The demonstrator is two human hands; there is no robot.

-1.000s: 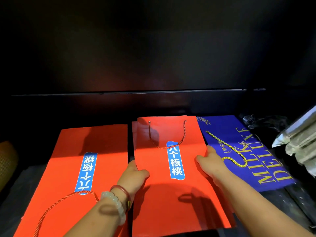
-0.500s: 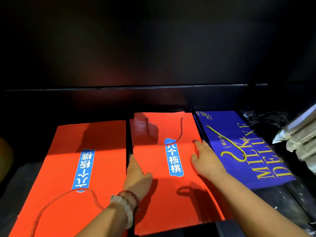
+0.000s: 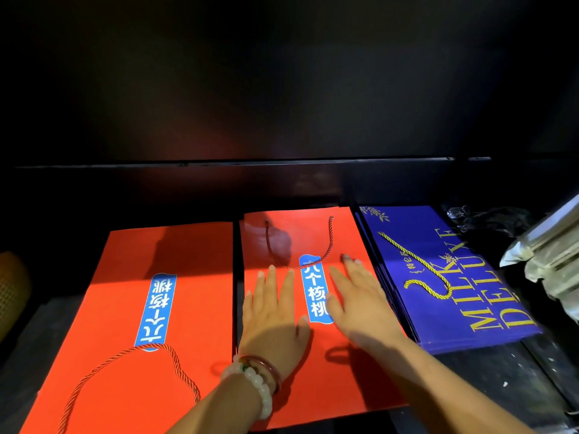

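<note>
Red paper bag (image 3: pixel 316 383) under my hands.
Left hand (image 3: pixel 272 321) and right hand (image 3: pixel 360 305) lie flat on it, fingers slightly spread — it is between another red bag (image 3: pixel 194 308) and a blue bag (image 3: pixel 432 311).

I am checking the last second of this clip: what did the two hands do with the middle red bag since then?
Both hands let go of the side edges of the middle red bag and moved inward onto its face. Now the left hand and the right hand lie flat, fingers straight, either side of its blue label. The left red bag and the blue bag stayed put.
</note>
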